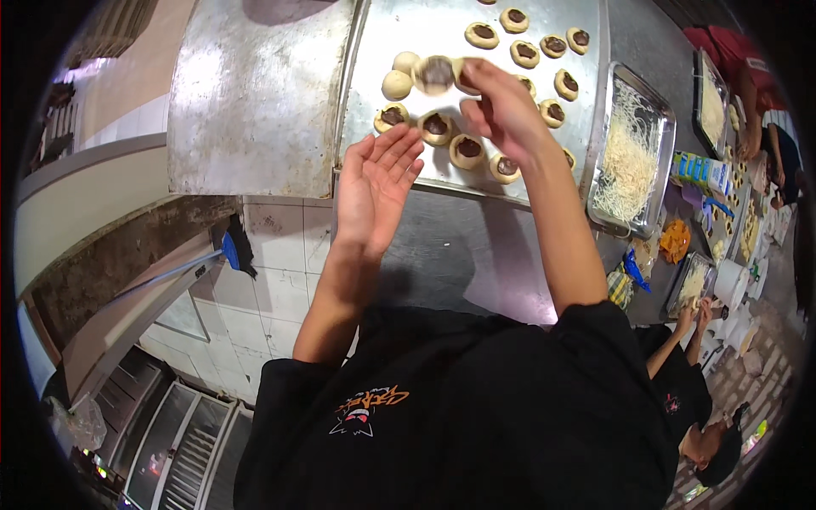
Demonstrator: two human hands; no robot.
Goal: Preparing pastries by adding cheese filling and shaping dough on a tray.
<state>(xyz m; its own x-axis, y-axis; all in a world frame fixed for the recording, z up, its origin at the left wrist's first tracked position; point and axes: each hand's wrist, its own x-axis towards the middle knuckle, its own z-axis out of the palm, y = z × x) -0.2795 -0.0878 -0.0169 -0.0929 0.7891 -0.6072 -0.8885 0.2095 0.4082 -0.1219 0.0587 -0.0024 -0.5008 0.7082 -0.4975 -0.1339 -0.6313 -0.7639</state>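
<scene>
A round dough piece with a dark brown filling (437,75), smeared by motion, is at the fingertips of my right hand (508,115), raised over the metal tray (374,55). My right fingers are curled against its right side. My left hand (378,187) is open, palm up and fingers stretched, by the tray's near edge, just below a filled dough piece (392,117). Two plain dough balls (396,84) lie left of the raised piece. More filled dough pieces (467,150) stand in rows on the tray, some partly hidden by my right hand and forearm.
Right of the tray is a metal pan (665,170) of pale shreds. Beyond it are a carton (701,172) and an orange bag (675,241). A co-worker's hands (699,314) are near another pan at the right. A bare metal sheet (255,110) lies left; a blue broom (231,250) stands below.
</scene>
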